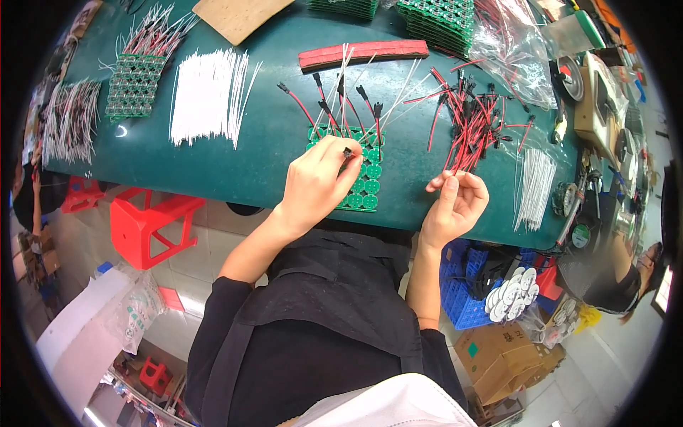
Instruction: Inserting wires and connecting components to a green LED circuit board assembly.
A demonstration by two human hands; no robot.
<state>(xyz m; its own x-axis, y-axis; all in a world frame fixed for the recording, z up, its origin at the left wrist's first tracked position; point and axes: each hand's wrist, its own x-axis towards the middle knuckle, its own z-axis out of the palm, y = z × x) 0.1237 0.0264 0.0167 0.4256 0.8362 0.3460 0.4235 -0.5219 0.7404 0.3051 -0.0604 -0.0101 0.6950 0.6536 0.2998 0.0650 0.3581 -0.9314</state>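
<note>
A green circuit board panel [370, 186] lies in front of me, with white wires and red-and-black connector leads [304, 107] standing up from its far rows. Over the panel's left part, my left hand [316, 178] is closed on a connector lead, whose black plug [347, 152] shows between the fingertips. To the right lies a loose pile of red-and-black connector leads [473, 117]. At its near edge my right hand [457, 206] pinches the wire ends of a lead between thumb and forefinger; how many wires it holds is hard to make out.
Behind the panel lies a red-topped strip [363, 53]. White wires [206, 96] lie left, more white wires [535, 188] right. A wired board [131, 85] sits far left, board stacks [437, 25] at the back. Below stand a red stool [142, 231] and blue crate [459, 299].
</note>
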